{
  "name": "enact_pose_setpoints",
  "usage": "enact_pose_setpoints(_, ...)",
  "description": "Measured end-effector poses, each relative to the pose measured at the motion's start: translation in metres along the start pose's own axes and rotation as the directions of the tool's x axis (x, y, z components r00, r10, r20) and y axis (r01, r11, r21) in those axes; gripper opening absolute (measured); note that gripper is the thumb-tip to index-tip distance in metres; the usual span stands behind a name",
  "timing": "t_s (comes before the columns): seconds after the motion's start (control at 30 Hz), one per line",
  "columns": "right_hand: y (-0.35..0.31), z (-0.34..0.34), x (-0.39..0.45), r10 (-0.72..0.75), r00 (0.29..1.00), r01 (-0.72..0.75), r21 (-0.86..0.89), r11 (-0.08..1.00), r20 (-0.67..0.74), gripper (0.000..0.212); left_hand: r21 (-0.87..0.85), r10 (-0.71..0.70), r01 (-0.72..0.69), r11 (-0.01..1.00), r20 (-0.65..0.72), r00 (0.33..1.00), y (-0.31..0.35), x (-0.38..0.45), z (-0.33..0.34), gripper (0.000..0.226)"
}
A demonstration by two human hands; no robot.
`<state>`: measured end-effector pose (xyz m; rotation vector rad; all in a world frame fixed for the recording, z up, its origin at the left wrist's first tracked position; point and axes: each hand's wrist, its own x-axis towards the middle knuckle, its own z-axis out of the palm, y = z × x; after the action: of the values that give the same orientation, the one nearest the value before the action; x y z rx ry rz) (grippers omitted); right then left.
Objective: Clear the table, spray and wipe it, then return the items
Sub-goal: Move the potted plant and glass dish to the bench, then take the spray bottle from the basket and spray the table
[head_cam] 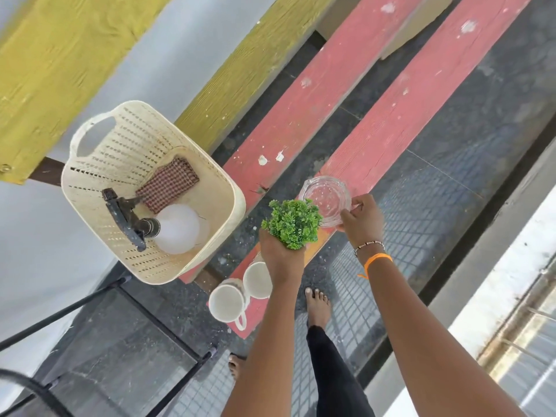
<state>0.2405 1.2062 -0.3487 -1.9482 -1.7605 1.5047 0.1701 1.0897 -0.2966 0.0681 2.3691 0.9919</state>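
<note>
Dark speckled floor point(451, 130) runs under you, and across it lie the red planks of the low worktop point(391, 121), with yellow planks point(54, 70) higher up on your left. Next in size is the cream perforated basket point(210, 179) at the near end of the left red plank, holding a spray bottle point(177, 228) with a black trigger head and a folded checked cloth point(168, 183). Two white mugs point(237, 288) sit side by side on the near end of the right plank, close to your body. Your left hand point(278, 251) is curled around the base of a small green artificial plant point(293, 222), holding it above that plank. Your right hand point(359, 219) pinches the near rim of a clear glass dish point(325, 203), which seems to rest on or just over the plank. The dish lies just ahead of your right hand and touches the plant's right side, so your judgement call is likely setting the dish down first, since it is lower.
</note>
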Motion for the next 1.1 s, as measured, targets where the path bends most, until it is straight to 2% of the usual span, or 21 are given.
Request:
enact_pose_setpoints(0.2,0.001,-0.004,-0.006,0.054,0.998,-0.057,0.059,0.997,0.039,0.021,0.006,0.006,-0.006,1.0,0.051,0.999,0.009,-0.006,-0.005,0.062)
enact_pose_setpoints(0.37,-0.01,-0.006,-0.019,0.088,0.996,-0.089,0.082,0.993,0.01,0.028,-0.14,-0.023,0.033,0.99,0.071,0.997,0.011,-0.014,-0.016,0.071)
enact_pose_setpoints(0.47,-0.014,-0.005,-0.031,0.091,0.996,-0.089,0.095,0.992,-0.019,0.034,-0.132,-0.004,0.011,0.991,0.049,0.999,0.008,-0.019,-0.02,0.057)
enact_pose_setpoints(0.53,-0.016,-0.004,-0.038,0.083,0.997,-0.082,0.118,0.99,0.0,0.026,-0.102,-0.01,0.014,0.995,0.039,0.999,0.009,-0.02,-0.022,0.051)
enact_pose_setpoints(0.67,-0.019,0.001,-0.055,0.028,0.991,-0.056,0.211,0.976,0.133,0.009,-0.134,-0.049,0.061,0.989,0.092,0.995,0.011,-0.022,-0.031,0.059)
enact_pose_setpoints(0.9,-0.03,0.001,-0.08,-0.016,0.992,-0.015,0.247,0.969,0.123,0.018,-0.177,-0.126,0.153,0.972,0.155,0.98,0.016,-0.038,-0.055,0.072)
enact_pose_setpoints(1.0,-0.039,-0.003,-0.092,-0.045,0.995,0.027,0.198,0.98,0.087,0.009,-0.24,-0.129,0.15,0.959,0.103,0.986,0.02,-0.05,-0.07,0.065)
enact_pose_setpoints(1.1,-0.06,-0.004,-0.112,-0.134,0.985,0.117,0.148,0.982,0.112,0.014,-0.36,-0.143,0.139,0.922,0.016,0.99,0.022,-0.062,-0.095,0.049)
